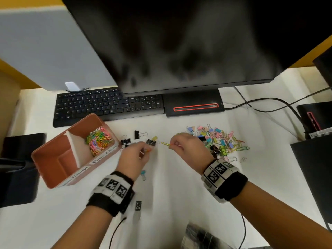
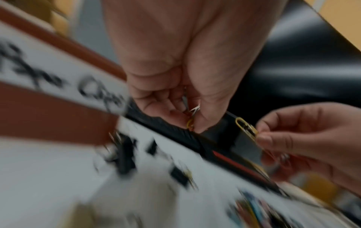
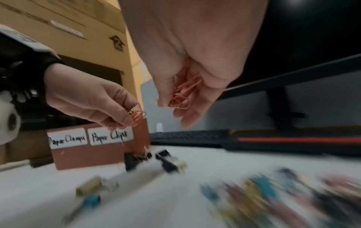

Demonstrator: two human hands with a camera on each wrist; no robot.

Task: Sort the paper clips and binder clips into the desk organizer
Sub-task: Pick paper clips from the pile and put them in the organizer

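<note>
A brown desk organizer (image 1: pixel 53 168) stands at the left, its far compartment holding several coloured paper clips (image 1: pixel 98 141). Labels read "Paper Clamps" (image 3: pixel 67 140) and "Paper Clips" (image 3: pixel 110 136). My left hand (image 1: pixel 136 155) hovers right of the organizer and pinches a few orange, yellow and silver paper clips (image 3: pixel 136 115). My right hand (image 1: pixel 185 148) pinches a yellow paper clip (image 1: pixel 166 144) that sticks out leftward, with pink clips (image 3: pixel 183 94) bunched in its palm. A mixed pile of coloured clips (image 1: pixel 219 139) lies to its right.
Black binder clips (image 1: pixel 138 134) and a yellow one (image 1: pixel 154 138) lie between the organizer and my hands; a blue one (image 1: pixel 143 174) sits near my left wrist. A keyboard (image 1: pixel 107 105) and monitor base (image 1: pixel 194 103) stand behind. Cables (image 1: pixel 269 103) and black boxes lie right.
</note>
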